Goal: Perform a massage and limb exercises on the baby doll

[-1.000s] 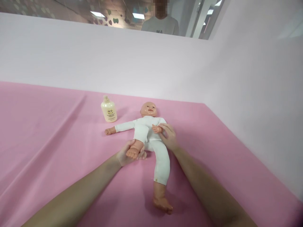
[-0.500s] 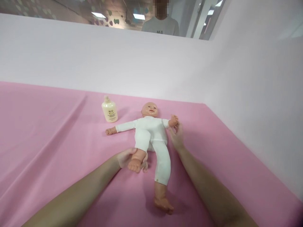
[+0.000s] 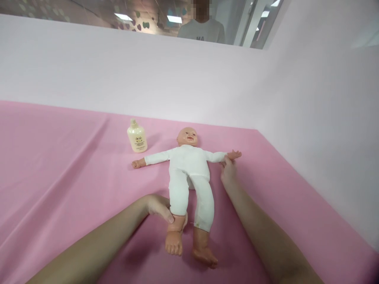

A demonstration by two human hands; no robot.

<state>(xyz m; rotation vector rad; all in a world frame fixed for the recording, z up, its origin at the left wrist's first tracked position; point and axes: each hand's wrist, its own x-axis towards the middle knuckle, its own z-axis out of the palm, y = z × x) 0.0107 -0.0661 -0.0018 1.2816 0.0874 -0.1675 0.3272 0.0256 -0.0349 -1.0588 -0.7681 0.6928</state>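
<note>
A baby doll point(image 3: 189, 161) in a white suit lies on its back, head away from me, arms spread and both legs stretched toward me. My left hand point(image 3: 161, 207) is wrapped round the ankle of the doll's leg on the left side, thumb on top and the other fingers mostly hidden beneath. At the doll's wrist on the right, my right hand point(image 3: 229, 169) pinches the end of the white sleeve.
A cream pump bottle point(image 3: 137, 138) stands upright left of the doll's head. Pink cloth point(image 3: 74, 165) covers the surface, with folds at the left. White walls rise behind and at the right. A person point(image 3: 203, 29) in a light shirt shows in the glass or mirror above.
The doll's left-side leg was bent up and now lies straighter, its foot nearer me, with my left hand still round it. The right-side arm has swung outward with my right hand.
</note>
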